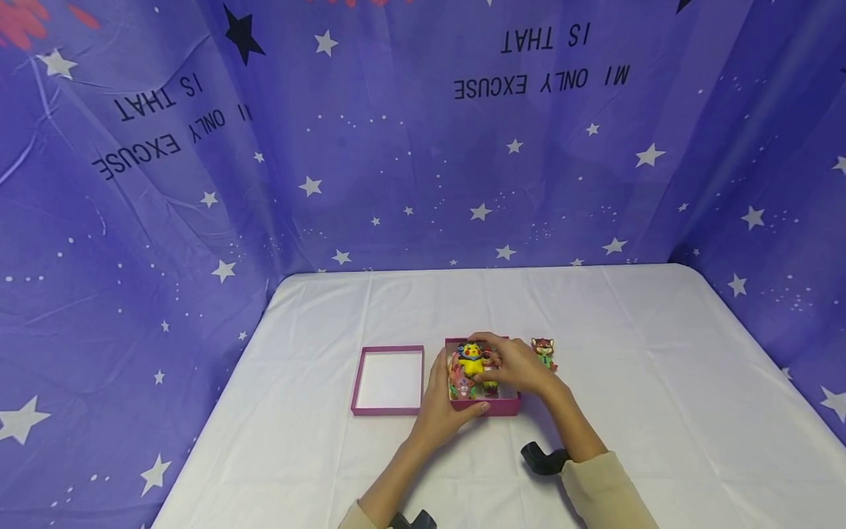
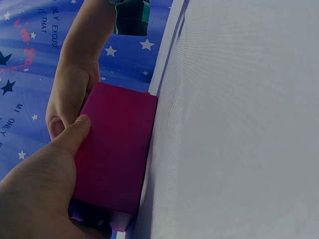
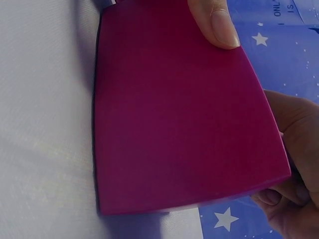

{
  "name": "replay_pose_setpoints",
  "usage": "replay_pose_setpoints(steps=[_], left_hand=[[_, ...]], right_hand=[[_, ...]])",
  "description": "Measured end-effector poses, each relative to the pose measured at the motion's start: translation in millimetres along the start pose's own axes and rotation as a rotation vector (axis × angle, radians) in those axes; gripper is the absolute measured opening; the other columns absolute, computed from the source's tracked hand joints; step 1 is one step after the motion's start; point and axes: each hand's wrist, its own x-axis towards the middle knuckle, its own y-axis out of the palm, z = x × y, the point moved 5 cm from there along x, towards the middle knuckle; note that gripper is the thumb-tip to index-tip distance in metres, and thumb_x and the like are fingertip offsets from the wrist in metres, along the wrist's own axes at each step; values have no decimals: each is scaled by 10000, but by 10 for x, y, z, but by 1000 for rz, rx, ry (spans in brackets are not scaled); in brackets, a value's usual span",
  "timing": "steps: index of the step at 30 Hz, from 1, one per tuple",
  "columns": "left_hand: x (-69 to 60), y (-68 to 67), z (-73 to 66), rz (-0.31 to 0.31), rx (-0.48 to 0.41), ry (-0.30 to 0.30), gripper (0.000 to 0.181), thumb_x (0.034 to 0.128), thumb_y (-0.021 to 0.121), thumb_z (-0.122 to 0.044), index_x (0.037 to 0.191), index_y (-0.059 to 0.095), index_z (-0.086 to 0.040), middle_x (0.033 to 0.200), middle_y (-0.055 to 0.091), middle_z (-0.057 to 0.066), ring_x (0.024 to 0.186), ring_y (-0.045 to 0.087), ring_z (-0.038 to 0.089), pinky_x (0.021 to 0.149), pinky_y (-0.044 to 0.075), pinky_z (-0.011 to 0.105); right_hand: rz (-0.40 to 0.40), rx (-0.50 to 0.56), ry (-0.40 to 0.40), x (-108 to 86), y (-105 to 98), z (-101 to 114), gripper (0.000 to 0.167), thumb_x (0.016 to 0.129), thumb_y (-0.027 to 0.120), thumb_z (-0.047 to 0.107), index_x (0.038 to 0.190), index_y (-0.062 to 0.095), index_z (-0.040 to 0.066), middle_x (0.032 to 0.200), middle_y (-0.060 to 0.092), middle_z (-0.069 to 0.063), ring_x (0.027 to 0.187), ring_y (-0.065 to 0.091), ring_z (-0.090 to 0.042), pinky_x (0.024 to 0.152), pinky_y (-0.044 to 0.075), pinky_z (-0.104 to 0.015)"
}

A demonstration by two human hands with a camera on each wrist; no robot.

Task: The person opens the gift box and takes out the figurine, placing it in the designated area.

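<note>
An open magenta box (image 1: 502, 407) sits on the table with several colourful figurines inside, among them a pink one (image 1: 463, 388). My left hand (image 1: 439, 408) grips the box at its left front corner; its thumb (image 3: 219, 25) lies on the front wall in the right wrist view. Over the box, my right hand (image 1: 518, 364) pinches a yellow figurine (image 1: 471, 367) with red cheeks and blue trim between thumb and fingers. In both wrist views the box wall hides the contents. A red-brown fox figurine (image 1: 543, 353) with green clothing lies just right of the box.
Left of the box lies its lid (image 1: 388, 411), magenta-rimmed with a white inside facing up. A white cloth (image 1: 297, 441) covers the table. Purple star-printed curtains (image 1: 410, 162) stand behind and at both sides. Black curved mounts (image 1: 543, 459) stick out near the wrists.
</note>
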Motion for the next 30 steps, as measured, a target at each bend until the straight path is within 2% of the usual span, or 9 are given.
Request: replay_pose_setpoints(steps=[4, 9, 16, 18, 21, 26, 30], left_hand=[[2, 5, 3, 2, -6, -4, 1088, 737, 715, -514, 1477, 70, -44, 1506, 157, 149, 1330, 263, 334, 1036, 295, 499], [-3, 2, 5, 4, -22, -16, 1086, 738, 712, -520, 1480, 70, -56, 1512, 148, 133, 1331, 266, 325, 1038, 294, 492], [5, -8, -1, 1, -21, -12, 1076, 746, 707, -515, 1480, 66, -56, 1511, 145, 132, 1326, 279, 320, 1038, 297, 487], [3, -8, 4, 3, -24, -20, 1077, 744, 709, -516, 1481, 67, -63, 1513, 144, 127, 1329, 276, 313, 1042, 293, 481], [2, -6, 9, 4, -24, -25, 1077, 742, 708, -522, 1480, 72, -63, 1512, 146, 126, 1331, 271, 309, 1046, 288, 478], [7, -2, 13, 4, -24, -22, 1078, 738, 710, -523, 1478, 80, -56, 1512, 150, 119, 1334, 267, 300, 1049, 288, 467], [12, -4, 6, 2, -31, -13, 1077, 737, 717, -512, 1476, 85, -46, 1511, 152, 125, 1335, 265, 299, 1051, 287, 465]], right_hand=[[2, 8, 8, 0, 2, 4, 634, 715, 789, 348, 1271, 520, 203, 747, 613, 48, 517, 365, -67, 578, 420, -269], [-15, 17, 10, 1, -3, 17, 623, 712, 794, 336, 1260, 531, 199, 872, 651, 44, 531, 402, -72, 593, 431, -271], [-31, 43, 11, 7, -13, 26, 624, 700, 803, 339, 1252, 534, 224, 924, 657, 36, 563, 440, -82, 612, 438, -283], [-34, 46, 11, 9, -18, 21, 624, 698, 803, 347, 1249, 534, 231, 900, 658, 39, 570, 441, -77, 615, 436, -277], [-37, 53, 18, 7, -33, 16, 626, 695, 802, 365, 1245, 537, 230, 777, 634, 38, 537, 393, -67, 574, 408, -264], [-41, 66, 27, 3, -55, 10, 634, 692, 804, 367, 1247, 540, 211, 711, 609, 91, 494, 323, -48, 530, 375, -251], [-51, 59, 34, 9, -50, -5, 633, 688, 806, 377, 1239, 547, 204, 588, 506, 109, 485, 302, -45, 496, 348, -235]])
